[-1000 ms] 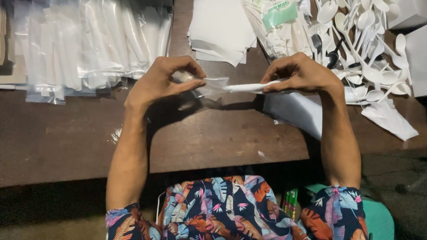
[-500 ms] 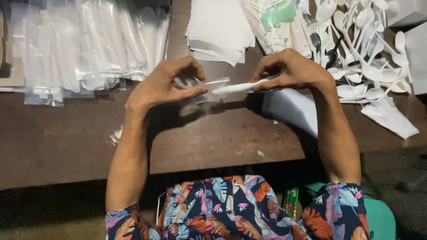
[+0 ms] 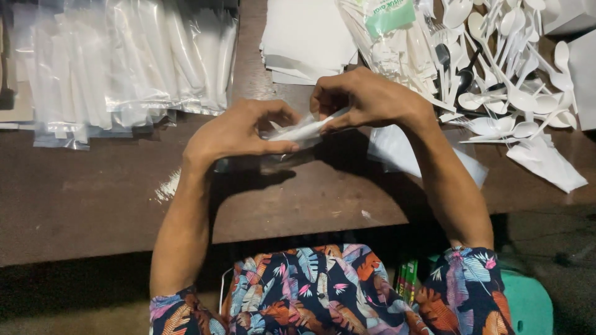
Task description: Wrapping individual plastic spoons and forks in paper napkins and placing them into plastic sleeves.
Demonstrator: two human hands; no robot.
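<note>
My left hand [image 3: 239, 129] grips a small clear plastic bag [image 3: 282, 139] just above the dark wooden table [image 3: 93, 198]. My right hand [image 3: 366, 99] pinches white plastic cutlery [image 3: 310, 127] whose far end sits inside the bag's mouth. Both hands are close together at the middle of the table, fingers curled around the bag and the cutlery. What exactly is inside the bag is hidden by my fingers.
A row of filled clear bags [image 3: 124, 68] lies at the back left. A stack of white napkins [image 3: 307, 40] lies at the back centre. Loose white plastic spoons [image 3: 509, 80] pile up at the back right, beside a torn packet [image 3: 388, 31] and more napkins [image 3: 546, 161].
My hands have drawn closer together. The white cutlery, earlier stretched out between them, has slid further into the clear bag.
</note>
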